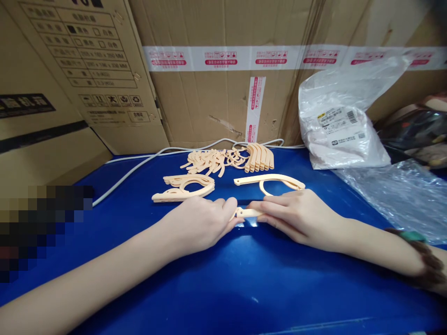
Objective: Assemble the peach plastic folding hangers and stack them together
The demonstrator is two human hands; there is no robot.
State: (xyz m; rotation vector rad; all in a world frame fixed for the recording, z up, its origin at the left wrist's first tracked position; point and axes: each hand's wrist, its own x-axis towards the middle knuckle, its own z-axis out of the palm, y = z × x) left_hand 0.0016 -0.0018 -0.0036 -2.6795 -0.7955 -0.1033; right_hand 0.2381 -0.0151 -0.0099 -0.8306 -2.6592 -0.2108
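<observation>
My left hand (206, 222) and my right hand (302, 216) meet at the middle of the blue table, both closed in a pinch. Between them shows a beige plastic hanger piece (248, 212) with a small hole near its left end. My right fingers grip its right part; my left thumb and fingers close at its left end, where a joining part is mostly hidden. Just beyond my left hand lie folded beige hangers (171, 197). A long curved hanger arm with a hook piece (270, 177) lies behind my right hand, partly covered by it.
Farther back lie a loose pile of small hanger hooks (206, 160) and a row of curved hanger arms (260, 157). A white cable (134, 166) runs behind them. Cardboard boxes (206, 102) wall the back and left. A white plastic bag (344, 135) stands at right, near clear film (398, 195).
</observation>
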